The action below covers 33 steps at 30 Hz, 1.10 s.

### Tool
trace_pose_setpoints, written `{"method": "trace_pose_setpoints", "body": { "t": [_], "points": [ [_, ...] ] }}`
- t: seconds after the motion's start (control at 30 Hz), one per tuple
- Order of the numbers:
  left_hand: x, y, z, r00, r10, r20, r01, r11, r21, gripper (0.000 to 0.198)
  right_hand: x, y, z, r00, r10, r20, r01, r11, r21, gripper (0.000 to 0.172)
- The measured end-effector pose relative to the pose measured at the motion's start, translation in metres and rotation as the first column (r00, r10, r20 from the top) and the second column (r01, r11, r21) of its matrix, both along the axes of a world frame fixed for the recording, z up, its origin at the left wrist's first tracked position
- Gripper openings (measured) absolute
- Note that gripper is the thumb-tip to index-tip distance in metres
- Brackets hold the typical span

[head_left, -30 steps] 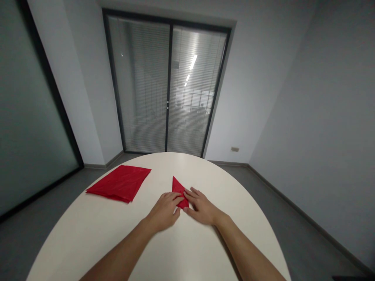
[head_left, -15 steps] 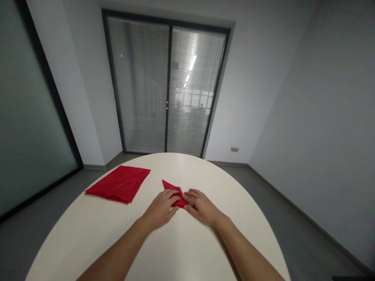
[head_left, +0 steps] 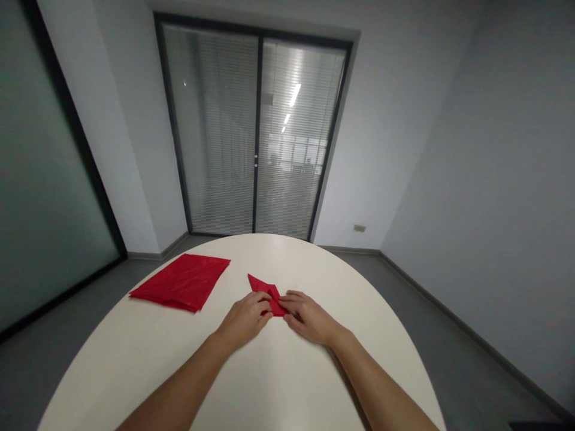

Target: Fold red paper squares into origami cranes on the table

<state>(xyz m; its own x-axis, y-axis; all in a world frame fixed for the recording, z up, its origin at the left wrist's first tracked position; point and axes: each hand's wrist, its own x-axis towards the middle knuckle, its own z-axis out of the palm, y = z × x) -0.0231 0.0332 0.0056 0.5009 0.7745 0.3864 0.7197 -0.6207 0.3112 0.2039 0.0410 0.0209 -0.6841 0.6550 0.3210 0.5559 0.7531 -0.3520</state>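
Observation:
A small folded red paper point(head_left: 277, 308) lies on the white round table point(head_left: 278, 371) between my two hands, with one pointed corner sticking out to the far left. My left hand point(head_left: 245, 317) grips its left side, fingers curled and the thumb near the front edge. On the right side, my right hand point(head_left: 311, 316) pinches the paper, fingertips over the top and thumb low at the near edge. Fingers cover parts of the folds, and a raised flap shows between the hands.
To the left, a stack of larger red sheets point(head_left: 184, 281) lies flat near the table's edge. Beyond the table stand a glass partition with blinds point(head_left: 215, 149) and a white wall point(head_left: 395, 120) with a small socket plate point(head_left: 359, 228).
My left fingers have curled in more and drawn slightly left. The flap in the middle of the red paper has shifted and looks more opened out. My right hand has barely moved.

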Motion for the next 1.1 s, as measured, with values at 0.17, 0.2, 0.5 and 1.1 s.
{"method": "trace_pose_setpoints", "body": {
  "t": [0.17,0.2,0.5,1.1],
  "points": [
    [-0.001,0.003,-0.001,0.999,-0.029,-0.032,0.028,1.0,-0.012,0.019,0.003,0.0,0.002,0.999,0.038,-0.001,-0.038,0.999,-0.017,0.048],
    [-0.002,0.003,-0.001,0.999,-0.031,-0.036,0.031,0.999,-0.013,0.018,0.003,0.001,0.001,0.999,0.047,-0.003,-0.047,0.999,-0.02,0.051],
    [-0.007,0.003,-0.002,0.997,-0.053,-0.048,0.053,0.999,-0.011,0.017,0.011,0.007,-0.009,0.999,0.021,-0.05,-0.023,0.999,-0.041,0.056],
    [-0.008,0.005,-0.008,0.988,-0.148,-0.033,0.148,0.989,0.017,0.026,0.007,0.0,0.004,1.0,-0.008,-0.002,0.008,1.0,0.021,0.03]
  ]
}}
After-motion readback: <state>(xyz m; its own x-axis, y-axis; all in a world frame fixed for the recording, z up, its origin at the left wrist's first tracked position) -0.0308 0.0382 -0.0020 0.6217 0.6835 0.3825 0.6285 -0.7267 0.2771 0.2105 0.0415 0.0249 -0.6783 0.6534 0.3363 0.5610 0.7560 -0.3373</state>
